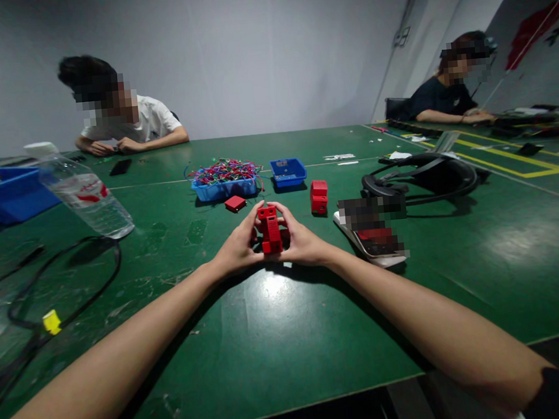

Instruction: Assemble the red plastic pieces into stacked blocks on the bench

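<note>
A red plastic housing point(270, 231) stands upright on the green table, two round holes showing near its top. My left hand point(241, 240) is closed around its left side and my right hand point(299, 236) around its right side, with fingertips meeting near the top. A second red housing point(319, 197) of similar shape stands beyond my right hand. Just past my left fingers lies a flat red square piece point(235, 203). The far faces of the held housing are hidden.
Behind the red pieces sit a blue tray of tangled wires point(226, 187) and a small blue bin point(288, 171). On the right are a phone point(378, 243) and a black headset point(418, 181). A water bottle point(87, 194) and black cable point(117, 256) occupy the left. Two people sit opposite.
</note>
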Motion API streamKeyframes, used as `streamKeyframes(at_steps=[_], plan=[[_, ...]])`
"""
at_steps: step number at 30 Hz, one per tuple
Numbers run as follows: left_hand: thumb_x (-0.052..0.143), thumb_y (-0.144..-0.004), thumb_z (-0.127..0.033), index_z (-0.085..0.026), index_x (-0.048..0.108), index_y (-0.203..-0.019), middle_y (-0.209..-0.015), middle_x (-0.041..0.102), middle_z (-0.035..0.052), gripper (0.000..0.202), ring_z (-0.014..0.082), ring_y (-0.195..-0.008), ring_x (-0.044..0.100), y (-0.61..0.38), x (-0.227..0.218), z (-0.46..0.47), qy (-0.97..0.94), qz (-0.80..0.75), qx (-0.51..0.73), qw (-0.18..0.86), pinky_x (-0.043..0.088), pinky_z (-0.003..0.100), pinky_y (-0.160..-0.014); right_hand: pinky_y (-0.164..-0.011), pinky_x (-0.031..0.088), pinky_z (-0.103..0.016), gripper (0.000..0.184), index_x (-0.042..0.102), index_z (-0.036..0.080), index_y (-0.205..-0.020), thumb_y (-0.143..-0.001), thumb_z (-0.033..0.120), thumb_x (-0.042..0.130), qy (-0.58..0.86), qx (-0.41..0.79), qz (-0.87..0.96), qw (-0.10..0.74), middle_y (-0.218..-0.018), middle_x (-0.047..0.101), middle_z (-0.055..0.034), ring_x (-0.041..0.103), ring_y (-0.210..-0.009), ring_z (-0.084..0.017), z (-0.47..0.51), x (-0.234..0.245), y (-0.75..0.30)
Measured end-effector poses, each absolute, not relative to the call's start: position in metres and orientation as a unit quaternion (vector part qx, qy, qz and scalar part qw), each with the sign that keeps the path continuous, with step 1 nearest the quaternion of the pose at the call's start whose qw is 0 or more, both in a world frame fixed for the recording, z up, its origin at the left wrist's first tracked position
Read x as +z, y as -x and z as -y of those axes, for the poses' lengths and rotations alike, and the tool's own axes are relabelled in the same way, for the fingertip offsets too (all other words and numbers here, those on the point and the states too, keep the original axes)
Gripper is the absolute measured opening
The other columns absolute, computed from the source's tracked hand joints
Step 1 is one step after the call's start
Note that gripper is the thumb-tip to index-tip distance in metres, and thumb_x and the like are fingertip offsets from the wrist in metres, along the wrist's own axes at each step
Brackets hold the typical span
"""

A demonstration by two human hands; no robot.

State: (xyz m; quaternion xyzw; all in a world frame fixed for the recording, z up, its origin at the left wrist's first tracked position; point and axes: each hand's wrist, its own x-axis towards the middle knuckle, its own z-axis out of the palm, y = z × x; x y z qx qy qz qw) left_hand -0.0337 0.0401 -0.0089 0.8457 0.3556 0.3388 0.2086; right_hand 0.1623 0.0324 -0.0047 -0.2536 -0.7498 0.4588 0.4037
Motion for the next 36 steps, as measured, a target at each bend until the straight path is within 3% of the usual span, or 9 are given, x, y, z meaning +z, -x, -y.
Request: streamKeyframes(at_steps=[4, 10, 13, 17, 20, 30, 36], plan=[[0.076, -0.07, -0.045, -0.02, 0.017, -0.154, -0.126, 0.057, 0.0162, 0.106, 0.0263, -0.098, 0.064, 0.036, -0.011, -0.043, -0.856, -0.363, 0.33, 0.16, 0.054, 0.041, -0.086, -0.096, 0.053, -0.045, 0.112, 0.019, 0.026, -0.146, -0.058, 0.032, 0.089, 0.282, 0.45, 0.734, 0.423, -0.134, 0.053, -0.0147, 0.062, -0.113, -0.026, -0.032, -0.01, -0.16], [0.07, -0.072, -0.058, -0.018, 0.031, -0.15, -0.141, 0.047, 0.0209, 0.096, 0.0388, -0.129, 0.047, 0.047, -0.016, -0.052, -0.851, -0.463, 0.242, 0.051, 0.041, 0.057, -0.103, -0.084, 0.059, -0.04, 0.116, 0.021, 0.029, -0.143, -0.051, 0.035, 0.092, 0.338, 0.479, 0.676, 0.447, -0.131, 0.05, -0.0133, 0.067, -0.09, -0.019, -0.031, -0.01, -0.159], [0.07, -0.069, -0.065, -0.019, 0.036, -0.148, -0.153, 0.037, 0.0207, 0.097, 0.0396, -0.14, 0.036, 0.058, -0.016, -0.06, -0.842, -0.493, 0.218, 0.019, 0.031, 0.058, -0.112, -0.083, 0.059, -0.039, 0.116, 0.023, 0.029, -0.141, -0.049, 0.035, 0.093, 0.352, 0.486, 0.656, 0.458, -0.131, 0.05, -0.0129, 0.067, -0.088, -0.017, -0.03, -0.009, -0.159], [0.058, -0.079, -0.069, -0.016, 0.032, -0.151, -0.159, 0.027, 0.0205, 0.093, 0.0374, -0.147, 0.026, 0.07, -0.012, -0.068, -0.82, -0.541, 0.19, 0.013, 0.026, 0.056, -0.116, -0.081, 0.06, -0.039, 0.116, 0.021, 0.029, -0.141, -0.049, 0.032, 0.092, 0.346, 0.507, 0.647, 0.453, -0.127, 0.05, -0.0117, 0.067, -0.089, -0.018, -0.029, -0.009, -0.158], [0.047, -0.088, -0.064, -0.017, 0.03, -0.152, -0.162, 0.022, 0.0185, 0.081, 0.0376, -0.145, 0.029, 0.074, -0.008, -0.069, -0.807, -0.57, 0.154, 0.014, 0.029, 0.057, -0.113, -0.08, 0.06, -0.039, 0.114, 0.021, 0.028, -0.141, -0.051, 0.031, 0.091, 0.339, 0.513, 0.656, 0.438, -0.126, 0.051, -0.0116, 0.067, -0.088, -0.018, -0.028, -0.01, -0.157], [0.041, -0.089, -0.062, -0.021, 0.029, -0.151, -0.151, 0.044, 0.0148, 0.075, 0.0396, -0.128, 0.046, 0.076, -0.008, -0.069, -0.811, -0.568, 0.144, -0.003, 0.035, 0.055, -0.103, -0.08, 0.059, -0.036, 0.11, 0.024, 0.028, -0.142, -0.054, 0.028, 0.09, 0.337, 0.469, 0.704, 0.413, -0.12, 0.056, -0.0086, 0.065, -0.087, -0.017, -0.027, -0.011, -0.157], [0.051, -0.087, -0.049, -0.017, 0.047, -0.138, -0.133, 0.06, 0.016, 0.061, 0.0357, -0.118, 0.052, 0.077, -0.006, -0.07, -0.829, -0.515, 0.213, -0.04, 0.04, 0.05, -0.097, -0.081, 0.058, -0.036, 0.11, 0.025, 0.027, -0.142, -0.054, 0.029, 0.09, 0.332, 0.461, 0.712, 0.413, -0.117, 0.057, -0.0082, 0.065, -0.089, -0.018, -0.028, -0.011, -0.157]])
